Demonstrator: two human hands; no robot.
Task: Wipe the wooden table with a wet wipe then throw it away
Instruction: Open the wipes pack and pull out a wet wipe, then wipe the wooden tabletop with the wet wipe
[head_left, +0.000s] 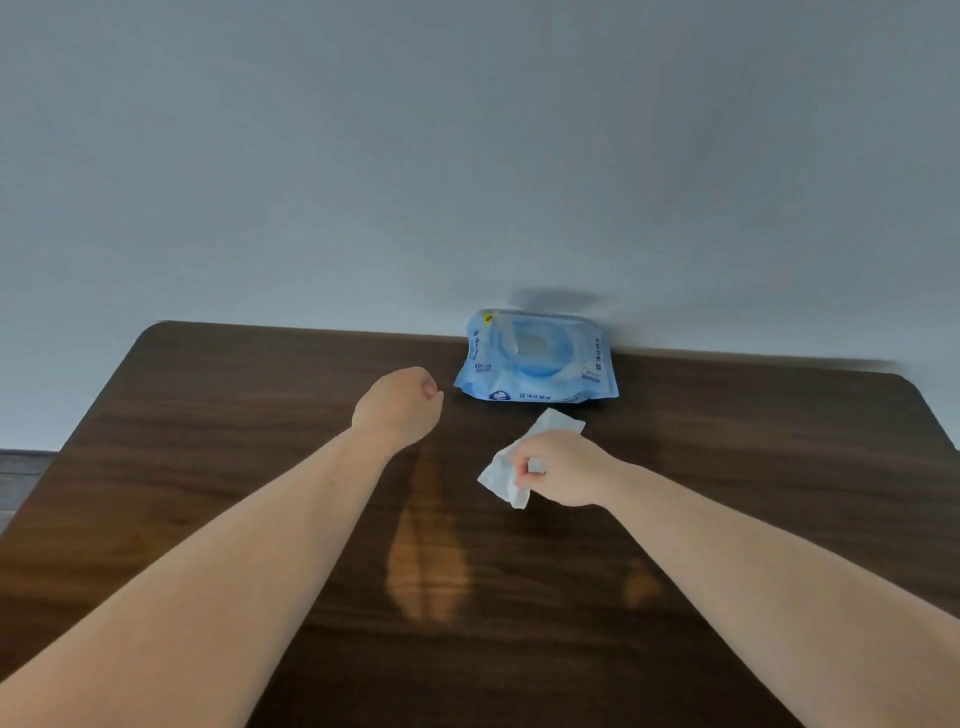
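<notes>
2 bare forearms, no sleeves in view, left hand (397, 402), right hand (563, 470), no rings or watch

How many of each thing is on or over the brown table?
Pack of wipes: 1
Loose wet wipe: 1
Hands: 2, the left hand and the right hand
Total: 4, all at the table

Dim, even light, soft overall focus. Warm glare patches on wooden table (426, 571) lower centre. Wipe pack (535, 358) motion-smeared, shadow on wall (467, 156). Wide-angle bowing at edges.
</notes>
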